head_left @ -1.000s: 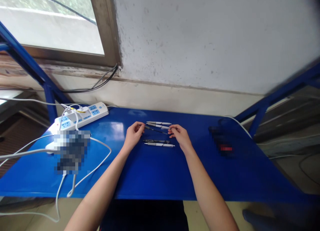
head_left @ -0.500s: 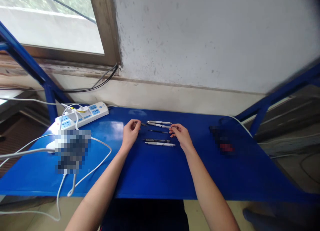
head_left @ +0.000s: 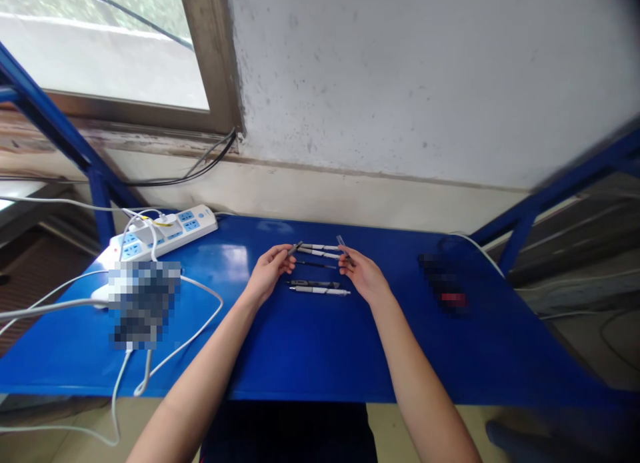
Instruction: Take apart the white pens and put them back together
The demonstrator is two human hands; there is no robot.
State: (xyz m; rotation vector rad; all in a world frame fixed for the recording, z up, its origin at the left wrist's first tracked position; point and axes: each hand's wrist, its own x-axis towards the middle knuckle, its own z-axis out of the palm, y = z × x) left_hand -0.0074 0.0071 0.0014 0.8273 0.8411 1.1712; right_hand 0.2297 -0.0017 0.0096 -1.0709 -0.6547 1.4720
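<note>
My left hand (head_left: 269,271) is closed around a short dark pen barrel piece (head_left: 299,246), which points up and to the right. In the fingers of my right hand (head_left: 366,275) is a clear pen tube (head_left: 341,240), its upper end sticking up beyond the fingertips. The two pieces are apart. Between the hands a thin dark pen refill (head_left: 316,265) lies on the blue table (head_left: 310,356). Two white pens (head_left: 323,247) lie just behind it, partly covered by the fingers. Nearer to me rest a black pen (head_left: 313,283) and a white pen (head_left: 320,291), side by side.
On the left stands a white power strip (head_left: 200,223) with plugs and white cables (head_left: 215,309) trailing over the table. A blurred-out object (head_left: 145,303) sits among them. Another pixelated dark object (head_left: 445,283) lies to the right. A wall (head_left: 400,83) rises behind the table.
My left hand has moved right, and the dark barrel piece now tilts upward. The clear tube in my right hand now stands up above the fingers. The pens on the table stay put.
</note>
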